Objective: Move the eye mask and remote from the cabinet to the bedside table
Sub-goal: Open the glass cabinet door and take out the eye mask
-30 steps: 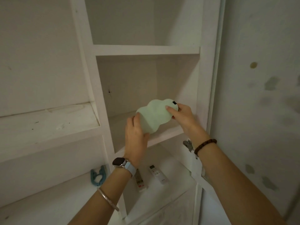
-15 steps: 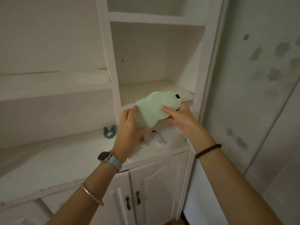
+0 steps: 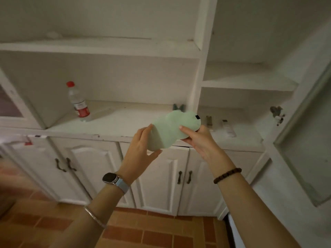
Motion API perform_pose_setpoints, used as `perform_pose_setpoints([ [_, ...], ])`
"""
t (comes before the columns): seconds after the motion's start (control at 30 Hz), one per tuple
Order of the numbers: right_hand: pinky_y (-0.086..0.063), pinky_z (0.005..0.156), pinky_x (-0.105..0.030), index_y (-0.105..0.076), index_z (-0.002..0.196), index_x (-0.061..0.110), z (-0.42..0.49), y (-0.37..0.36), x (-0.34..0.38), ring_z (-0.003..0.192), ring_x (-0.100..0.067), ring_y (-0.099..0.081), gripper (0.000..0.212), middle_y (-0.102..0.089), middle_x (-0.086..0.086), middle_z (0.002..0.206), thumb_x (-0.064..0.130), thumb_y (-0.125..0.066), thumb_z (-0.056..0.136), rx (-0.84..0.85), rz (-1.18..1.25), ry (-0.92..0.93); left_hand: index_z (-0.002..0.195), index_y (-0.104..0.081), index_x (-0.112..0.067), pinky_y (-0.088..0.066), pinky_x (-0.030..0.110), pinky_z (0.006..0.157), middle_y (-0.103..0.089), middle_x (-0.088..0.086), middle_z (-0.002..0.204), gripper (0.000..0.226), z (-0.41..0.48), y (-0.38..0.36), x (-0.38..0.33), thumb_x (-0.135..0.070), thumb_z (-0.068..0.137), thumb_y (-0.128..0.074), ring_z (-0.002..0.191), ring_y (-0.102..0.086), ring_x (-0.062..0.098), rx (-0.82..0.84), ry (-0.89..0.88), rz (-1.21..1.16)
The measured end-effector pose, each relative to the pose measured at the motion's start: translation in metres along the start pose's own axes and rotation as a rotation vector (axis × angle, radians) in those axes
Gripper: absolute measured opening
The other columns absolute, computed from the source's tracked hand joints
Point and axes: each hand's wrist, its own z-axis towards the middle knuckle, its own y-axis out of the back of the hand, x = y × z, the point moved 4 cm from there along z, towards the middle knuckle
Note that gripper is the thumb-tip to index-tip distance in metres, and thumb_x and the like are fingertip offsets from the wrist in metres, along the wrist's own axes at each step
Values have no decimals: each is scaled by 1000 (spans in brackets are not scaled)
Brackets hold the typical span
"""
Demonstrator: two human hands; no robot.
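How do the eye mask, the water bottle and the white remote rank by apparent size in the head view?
1. eye mask, though it is nearest the camera
2. water bottle
3. white remote, smallest, blurred

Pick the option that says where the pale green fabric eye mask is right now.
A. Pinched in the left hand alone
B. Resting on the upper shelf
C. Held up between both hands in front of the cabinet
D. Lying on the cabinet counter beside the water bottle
C: the pale green fabric eye mask is gripped at its ends by the left hand and right hand, clear of the white cabinet counter.
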Motion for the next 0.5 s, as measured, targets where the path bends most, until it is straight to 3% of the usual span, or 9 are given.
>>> perform_pose_setpoints([
  [0.17, -60, 69, -27, -60, 120, 2, -13, -65, -40, 101, -21, -67, 35, -69, -11, 114, 1, -67, 86, 95, -34, -90, 139, -38, -8, -41, 42, 106, -45, 9, 140, 73, -80, 38, 40, -35, 79, -70, 126, -44, 24, -13, 112, 183],
  [0.3, -60, 67, -26, -62, 114, 6, -35, -120, -80, 96, -18, -68, 29, -70, -8, 109, -1, -66, 86, 201, -28, -150, 141, -34, -11, -37, 35, 110, -42, 5, 141, 73, -156, 69, 64, -38, 82, -67, 128, -43, 20, -38, 286, 179],
  [0.43, -60, 75, -31, -62, 116, 6, -70, -175, -125, 101, -21, -68, 30, -70, -8, 112, 1, -66, 86, 312, -73, -212, 140, -37, -12, -35, 7, 99, -46, -1, 135, 71, -225, 104, 75, -30, 81, -72, 113, -46, 0, -132, 508, 20],
  [0.5, -60, 78, -33, -61, 117, 4, -93, -202, -147, 102, -22, -67, 31, -69, -9, 113, 2, -67, 86, 360, -101, -247, 137, -42, -18, -42, 17, 99, -50, -4, 131, 65, -261, 121, 82, -28, 81, -72, 111, -49, 1, -215, 664, -91],
])
